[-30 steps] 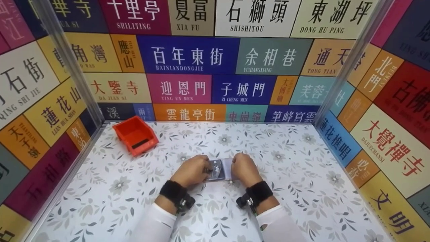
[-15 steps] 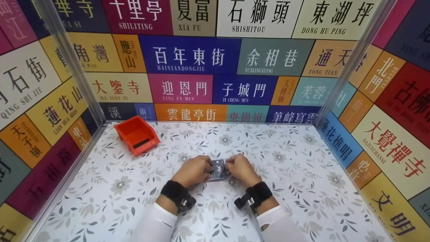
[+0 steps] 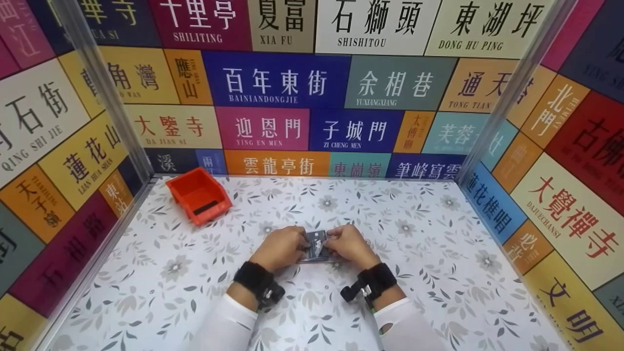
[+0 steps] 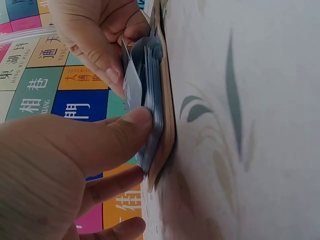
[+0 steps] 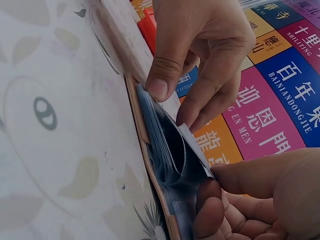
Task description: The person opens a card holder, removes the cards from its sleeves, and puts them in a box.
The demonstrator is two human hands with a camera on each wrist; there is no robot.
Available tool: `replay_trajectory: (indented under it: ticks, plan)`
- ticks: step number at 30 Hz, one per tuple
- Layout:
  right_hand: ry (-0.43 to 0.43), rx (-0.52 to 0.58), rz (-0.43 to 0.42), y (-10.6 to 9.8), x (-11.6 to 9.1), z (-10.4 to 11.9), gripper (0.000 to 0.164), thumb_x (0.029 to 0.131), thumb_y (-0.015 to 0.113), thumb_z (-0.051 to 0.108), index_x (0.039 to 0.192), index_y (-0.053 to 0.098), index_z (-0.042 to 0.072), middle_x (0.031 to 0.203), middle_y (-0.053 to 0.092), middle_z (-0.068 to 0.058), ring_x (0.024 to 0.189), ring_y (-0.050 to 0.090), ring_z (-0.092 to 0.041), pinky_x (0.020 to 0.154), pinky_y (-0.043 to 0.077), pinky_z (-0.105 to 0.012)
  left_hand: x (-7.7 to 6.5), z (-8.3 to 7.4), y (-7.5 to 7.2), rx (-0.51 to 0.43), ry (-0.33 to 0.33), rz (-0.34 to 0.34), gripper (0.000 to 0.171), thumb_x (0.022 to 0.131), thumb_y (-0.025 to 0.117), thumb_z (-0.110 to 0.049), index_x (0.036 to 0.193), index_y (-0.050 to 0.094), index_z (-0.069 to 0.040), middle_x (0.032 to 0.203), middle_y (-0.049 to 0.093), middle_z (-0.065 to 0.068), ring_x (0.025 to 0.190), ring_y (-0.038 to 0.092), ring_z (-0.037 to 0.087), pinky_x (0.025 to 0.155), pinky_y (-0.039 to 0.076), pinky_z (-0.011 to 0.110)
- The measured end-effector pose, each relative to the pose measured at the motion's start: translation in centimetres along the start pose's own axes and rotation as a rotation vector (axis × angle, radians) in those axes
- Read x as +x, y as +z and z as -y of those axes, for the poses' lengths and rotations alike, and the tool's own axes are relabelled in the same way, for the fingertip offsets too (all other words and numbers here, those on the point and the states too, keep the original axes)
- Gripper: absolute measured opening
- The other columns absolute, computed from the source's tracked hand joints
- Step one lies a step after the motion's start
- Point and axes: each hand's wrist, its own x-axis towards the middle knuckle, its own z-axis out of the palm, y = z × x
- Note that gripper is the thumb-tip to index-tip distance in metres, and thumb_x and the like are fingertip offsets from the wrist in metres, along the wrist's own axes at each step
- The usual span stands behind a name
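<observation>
In the middle of the head view, we find a sleeved card holder [image 3: 312, 260] on the floral tabletop [image 3: 419, 287], a dark printed card [image 3: 317, 243] uppermost. Our left hand [image 3: 280, 247] grips the holder's left end, its thumb [image 4: 137, 117] pressed on the stacked clear sleeves [image 4: 155, 95]. Our right hand [image 3: 351, 243] pinches the card's lifted right edge; we cannot tell whether it has bare card or the sleeve film too.

The right wrist view shows a dark gap under the card, in the centre of the frame. We judge that a crooked push or pull there could snag the film and crease or split it. If our left thumb slackened, the sleeves might fan out, or the thin holder slide across the table. Too light a pinch could let the card slip.

The red bin [image 3: 213, 215] sits well apart, upper left in the head view.
</observation>
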Motion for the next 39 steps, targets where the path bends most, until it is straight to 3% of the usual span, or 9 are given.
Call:
replay_trajectory:
  ticks: [5, 12, 21, 33, 39]
  plan:
    - [0.017, 0.028, 0.007, -0.1, 0.0, 0.1, 0.036, 0.096, 0.082, 0.006, 0.131, 0.081, 0.000, 0.094, 0.083, -0.008, 0.068, 0.071, -0.013, 0.064, 0.062, -0.026, -0.1, 0.0, 0.0, -0.005, 0.014, -0.002, 0.012, 0.091, 0.089, -0.011, 0.101, 0.090, -0.018, 0.109, 0.076, -0.005, 0.095, 0.072, 0.018, 0.088, 0.063, 0.038]
    - [0.049, 0.110, 0.015, 0.4, -0.1, 0.0, 0.023, 0.098, 0.079, 0.012, 0.118, 0.084, 0.002, 0.091, 0.078, -0.004, 0.062, 0.064, -0.011, 0.058, 0.057, -0.024, -0.3, 0.2, 0.0, 0.017, 0.087, -0.043, 0.011, 0.091, 0.088, -0.009, 0.100, 0.090, -0.016, 0.108, 0.076, -0.002, 0.096, 0.074, 0.020, 0.087, 0.064, 0.039]
    - [0.016, 0.099, -0.010, 0.7, -0.1, 0.1, 0.038, 0.095, 0.079, 0.005, 0.132, 0.080, -0.002, 0.092, 0.080, -0.007, 0.060, 0.063, -0.010, 0.055, 0.054, -0.022, -0.2, 0.2, 0.1, 0.001, 0.066, -0.037, 0.012, 0.090, 0.087, -0.009, 0.101, 0.089, -0.015, 0.109, 0.077, -0.002, 0.096, 0.075, 0.021, 0.089, 0.064, 0.039]
    - [0.002, 0.007, -0.078, -0.8, 0.4, -0.2, 0.032, 0.090, 0.077, 0.002, 0.122, 0.082, -0.002, 0.096, 0.077, -0.007, 0.070, 0.065, -0.014, 0.063, 0.054, -0.024, -0.2, 0.1, 0.1, -0.008, 0.052, -0.026, 0.012, 0.091, 0.086, -0.009, 0.101, 0.089, -0.016, 0.108, 0.076, -0.003, 0.095, 0.073, 0.020, 0.087, 0.063, 0.039]
    - [0.020, 0.070, -0.124, -1.8, 0.2, -0.1, 0.035, 0.086, 0.070, -0.004, 0.120, 0.079, -0.003, 0.093, 0.072, -0.006, 0.079, 0.066, -0.016, 0.064, 0.054, -0.025, -0.4, -0.3, -0.3, -0.010, 0.043, -0.037, 0.013, 0.092, 0.086, -0.009, 0.102, 0.090, -0.016, 0.107, 0.077, -0.003, 0.096, 0.075, 0.022, 0.088, 0.064, 0.040]
